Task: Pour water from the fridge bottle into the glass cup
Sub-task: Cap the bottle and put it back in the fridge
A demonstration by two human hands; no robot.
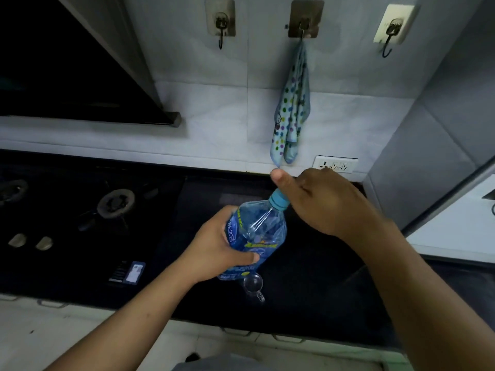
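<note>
A clear blue plastic bottle (261, 231) with a blue label is held tilted above the dark counter. My left hand (218, 250) wraps around its body from the left. My right hand (318, 200) is closed over the light blue cap (278, 199) at the top, thumb raised. A small glass cup (254, 286) with a handle stands on the counter just below the bottle's base, partly hidden by it.
A gas hob with a burner (115, 203) and knobs (44, 242) fills the left counter. A small card (134, 273) lies near the front. A dotted cloth (292, 113) hangs on a wall hook above a socket (336, 165). A white surface (455, 231) sits right.
</note>
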